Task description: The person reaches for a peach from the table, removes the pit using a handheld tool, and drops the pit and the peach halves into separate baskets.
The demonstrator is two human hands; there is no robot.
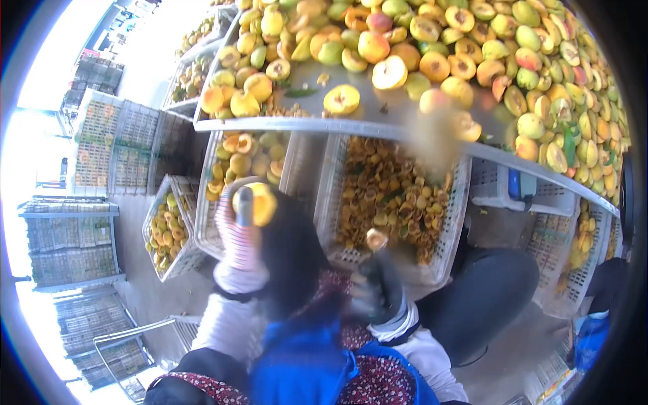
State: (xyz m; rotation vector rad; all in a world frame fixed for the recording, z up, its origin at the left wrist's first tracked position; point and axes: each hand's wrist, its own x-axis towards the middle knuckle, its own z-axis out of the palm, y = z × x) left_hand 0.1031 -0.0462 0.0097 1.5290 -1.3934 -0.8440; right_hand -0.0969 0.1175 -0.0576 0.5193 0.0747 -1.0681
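My left hand (239, 226), in a pink-and-white striped glove, holds a yellow fruit half (262, 204) with a grey-tipped tool or fingertip blurred over it. Below it stands a white crate (210, 233) of fruit halves. My right hand (379, 287), in a dark glove, is closed near a small light brown piece of fruit or pit (376, 238) at its fingertips. Beyond that hand, a white crate (442, 253) holds many brownish pieces. A blurred pale object (435, 138) hangs in the air by the table edge.
A metal table (304, 124) piled with fruit halves spans the top. Crates of fruit (192, 246) stand at the left, with stacked crates (98, 145) behind. At the right are another crate (550, 270) and a person's blue clothing (592, 341).
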